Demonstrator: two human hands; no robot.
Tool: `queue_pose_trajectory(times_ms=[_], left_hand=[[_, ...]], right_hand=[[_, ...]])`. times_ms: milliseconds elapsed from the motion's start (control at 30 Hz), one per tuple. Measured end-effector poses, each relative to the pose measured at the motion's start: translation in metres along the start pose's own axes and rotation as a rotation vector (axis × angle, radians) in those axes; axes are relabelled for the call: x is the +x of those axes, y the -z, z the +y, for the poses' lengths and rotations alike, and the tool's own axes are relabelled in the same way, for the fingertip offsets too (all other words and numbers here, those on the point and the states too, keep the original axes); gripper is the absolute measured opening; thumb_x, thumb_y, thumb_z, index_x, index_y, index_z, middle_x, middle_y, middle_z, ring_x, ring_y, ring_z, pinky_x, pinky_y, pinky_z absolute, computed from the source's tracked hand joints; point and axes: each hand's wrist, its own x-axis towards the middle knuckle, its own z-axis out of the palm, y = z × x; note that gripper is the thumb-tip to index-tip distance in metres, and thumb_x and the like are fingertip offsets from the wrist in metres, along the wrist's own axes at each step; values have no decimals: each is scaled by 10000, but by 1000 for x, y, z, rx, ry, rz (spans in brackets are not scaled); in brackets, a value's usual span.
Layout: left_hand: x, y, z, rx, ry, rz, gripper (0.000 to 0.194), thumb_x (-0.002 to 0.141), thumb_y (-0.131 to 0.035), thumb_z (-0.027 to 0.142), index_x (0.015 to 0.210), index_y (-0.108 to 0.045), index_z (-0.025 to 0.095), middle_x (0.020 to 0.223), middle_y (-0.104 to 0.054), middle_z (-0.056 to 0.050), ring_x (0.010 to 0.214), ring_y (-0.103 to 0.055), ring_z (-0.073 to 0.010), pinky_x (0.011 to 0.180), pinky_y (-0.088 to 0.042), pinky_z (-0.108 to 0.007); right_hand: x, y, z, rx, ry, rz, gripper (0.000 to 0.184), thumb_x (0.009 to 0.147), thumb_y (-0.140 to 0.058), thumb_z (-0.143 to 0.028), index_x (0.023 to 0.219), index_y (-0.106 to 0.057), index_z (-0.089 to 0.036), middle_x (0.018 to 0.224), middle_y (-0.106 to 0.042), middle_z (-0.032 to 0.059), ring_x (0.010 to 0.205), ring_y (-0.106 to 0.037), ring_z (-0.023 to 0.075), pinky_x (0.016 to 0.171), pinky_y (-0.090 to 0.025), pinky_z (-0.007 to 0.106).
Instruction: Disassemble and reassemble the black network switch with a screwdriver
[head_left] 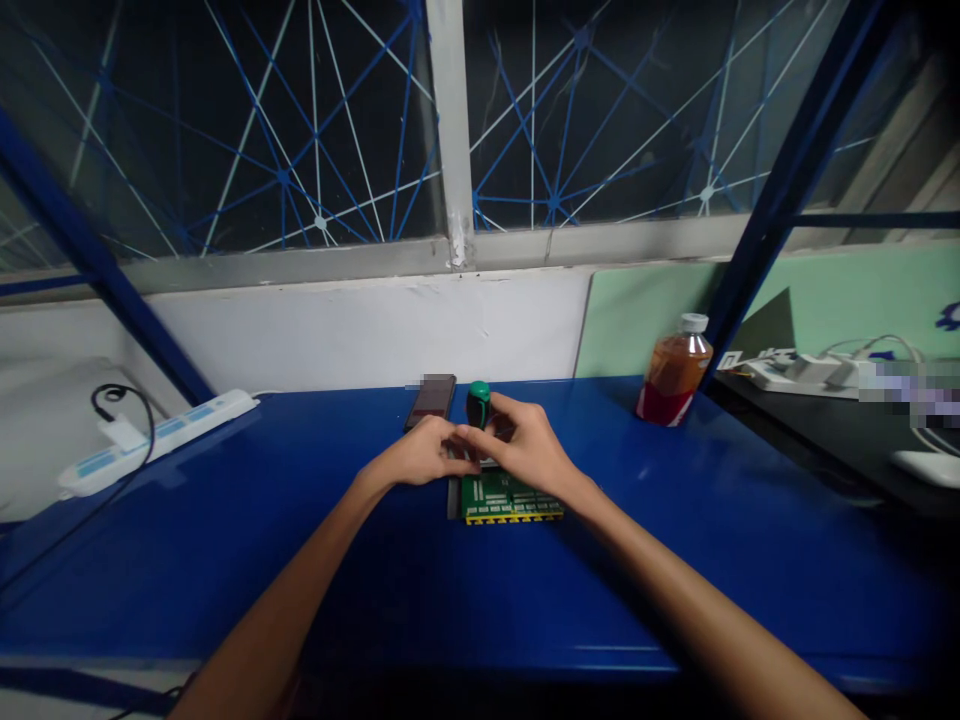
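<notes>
A screwdriver [478,403] with a green and black handle stands upright, and my right hand [538,448] has its fingers closed around it. Close against it from the left, my left hand [426,450] has its thumb and fingers drawn together near the lower end of the tool. Whatever those fingertips pinch is hidden. Beneath both hands lies a green circuit board [510,494] with a yellow toothed front edge. The screwdriver's tip is out of sight behind my fingers.
A dark phone [435,398] lies just behind my left hand on the blue table [360,610]. To the right stands a bottle of orange-brown drink [675,370]. A white power strip [169,440] with a black cable is at the left. Blue frame posts rise on both sides.
</notes>
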Motion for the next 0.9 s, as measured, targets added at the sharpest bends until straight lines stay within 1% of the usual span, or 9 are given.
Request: queue_pose_trajectory(times_ms=[100,233,333,433,500,700,900], left_hand=[[0,0,1,-41,0,-31,177,767,-657,254,838,-698,97,718,-685,-51,635,-600,-137,584,-440,-233],[-2,5,6,-94,66,-64,223,752,-688,299,848,-712,99,682,-691,-70,595,-615,-145,570,-453,-245],[-3,10,7,-40,94,-74,269,735,-708,328,890,-722,109,659,-683,-63,528,-559,-115,507,-401,-223],[-2,9,4,-9,76,-95,250,714,-719,298,891,-729,122,619,-653,-26,476,-476,-76,471,-346,-202],[0,7,3,-26,67,-104,228,712,-713,280,871,-730,118,604,-638,-17,474,-461,-71,464,-331,-197],[1,5,5,-21,58,-56,137,718,-676,234,778,-726,122,633,-651,-29,502,-477,-83,492,-347,-210],[1,4,6,-48,68,-40,193,740,-666,290,811,-721,119,625,-649,-37,488,-481,-86,463,-335,-203]], right_hand=[[0,0,0,-1,-9,13,252,833,-570,-413,728,-490,-198,571,-566,-21,526,-515,117,500,-352,254],[1,0,4,21,-18,40,273,842,-557,-450,746,-498,-201,589,-583,-13,540,-542,127,512,-366,266],[1,0,6,37,-28,76,288,838,-561,-467,740,-497,-203,601,-585,-13,537,-542,126,526,-380,274],[2,2,6,48,-36,93,280,837,-564,-472,784,-533,-199,608,-588,-10,553,-549,132,545,-393,283],[2,4,5,60,-43,91,280,842,-561,-475,824,-552,-196,598,-589,-12,555,-552,136,550,-397,286],[3,8,4,90,-34,99,284,841,-571,-477,814,-546,-195,591,-597,-10,570,-577,143,574,-409,289],[4,11,3,148,-59,104,297,826,-582,-489,795,-528,-199,570,-604,-10,559,-601,150,565,-416,287]])
